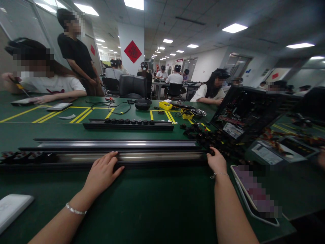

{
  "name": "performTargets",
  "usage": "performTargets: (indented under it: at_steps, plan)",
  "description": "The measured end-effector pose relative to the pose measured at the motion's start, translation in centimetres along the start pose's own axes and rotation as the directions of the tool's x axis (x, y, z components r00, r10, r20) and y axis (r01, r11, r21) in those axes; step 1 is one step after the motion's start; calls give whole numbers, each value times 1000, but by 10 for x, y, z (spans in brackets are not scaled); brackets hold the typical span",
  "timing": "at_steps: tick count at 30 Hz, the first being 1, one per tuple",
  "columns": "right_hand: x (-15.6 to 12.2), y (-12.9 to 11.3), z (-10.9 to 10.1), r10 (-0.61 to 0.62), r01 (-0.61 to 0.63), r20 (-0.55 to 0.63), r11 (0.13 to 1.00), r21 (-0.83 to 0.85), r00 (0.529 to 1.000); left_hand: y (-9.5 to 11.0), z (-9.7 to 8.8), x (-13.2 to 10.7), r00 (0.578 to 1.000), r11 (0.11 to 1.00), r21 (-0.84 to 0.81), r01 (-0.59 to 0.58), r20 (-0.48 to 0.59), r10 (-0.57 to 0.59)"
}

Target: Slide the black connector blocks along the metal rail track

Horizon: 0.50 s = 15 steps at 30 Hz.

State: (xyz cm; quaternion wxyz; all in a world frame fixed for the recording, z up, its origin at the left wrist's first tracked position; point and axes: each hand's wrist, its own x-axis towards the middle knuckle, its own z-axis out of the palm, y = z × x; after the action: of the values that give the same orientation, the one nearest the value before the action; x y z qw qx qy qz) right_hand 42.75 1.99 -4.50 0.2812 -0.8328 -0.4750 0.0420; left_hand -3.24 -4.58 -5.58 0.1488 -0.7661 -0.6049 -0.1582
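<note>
A long black power strip rail (157, 157) lies across the green table in front of me. My left hand (103, 173) rests flat on its near edge, fingers stretched out and slightly spread. At the rail's right end my right hand (215, 161) is closed on a small black piece, next to a heap of black plug parts (215, 139). Both wrists wear thin bracelets.
A second rail (116, 144) and a black socket strip (128, 124) lie behind. An open computer case (243, 113) stands at right, a phone (255, 193) near my right arm, a white object (11, 210) at left. Yellow trays (165, 105) and several seated people are beyond.
</note>
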Motion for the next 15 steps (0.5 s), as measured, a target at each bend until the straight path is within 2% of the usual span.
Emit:
performTargets:
  at_steps: [6, 15]
  plan:
    - [0, -1, -1, 18, -18, -8, 1000, -10, 1000, -2, 2, -1, 1000, 998, 55, -15, 9, 15]
    - [6, 6, 2, 15, -16, -34, 1000, -14, 999, -2, 1, -1, 1000, 1000, 22, -7, -2, 7]
